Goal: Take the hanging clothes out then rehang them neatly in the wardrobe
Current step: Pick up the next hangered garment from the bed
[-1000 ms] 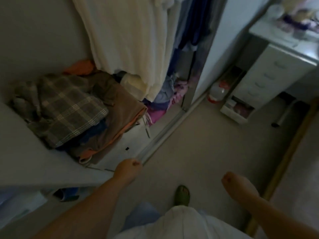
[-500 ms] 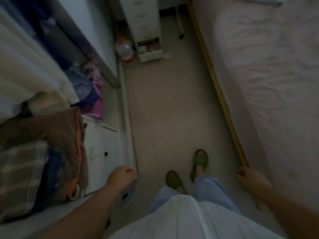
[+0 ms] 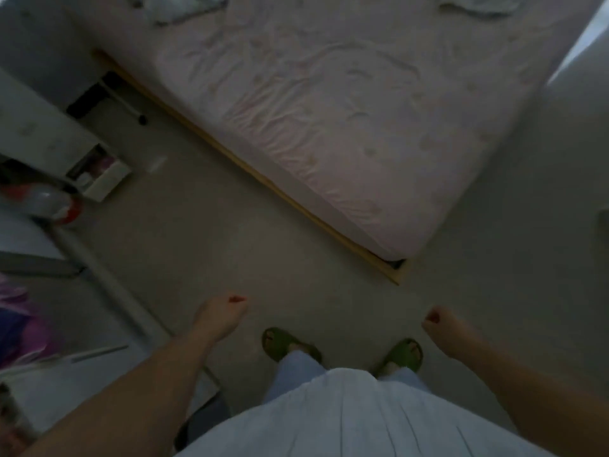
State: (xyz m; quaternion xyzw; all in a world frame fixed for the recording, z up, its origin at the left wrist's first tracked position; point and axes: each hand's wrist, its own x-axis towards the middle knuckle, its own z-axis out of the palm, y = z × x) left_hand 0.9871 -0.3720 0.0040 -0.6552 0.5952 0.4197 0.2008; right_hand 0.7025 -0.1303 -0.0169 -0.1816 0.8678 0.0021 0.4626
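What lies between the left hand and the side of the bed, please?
In the head view, only bare beige floor separates the left hand from the bed; the hand holds nothing.

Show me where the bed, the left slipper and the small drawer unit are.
bed [image 3: 346,103], head view, on the wrinkled pink sheet.
left slipper [image 3: 280,344], head view, on its green strap.
drawer unit [image 3: 36,136], head view, on its white front.

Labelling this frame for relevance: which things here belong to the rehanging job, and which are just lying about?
Job:
left hand, holding nothing
right hand, holding nothing
pink and purple clothes at the left edge
bed, a possible spot to lay clothes

Lying about:
drawer unit
red and white object on the floor
green slippers
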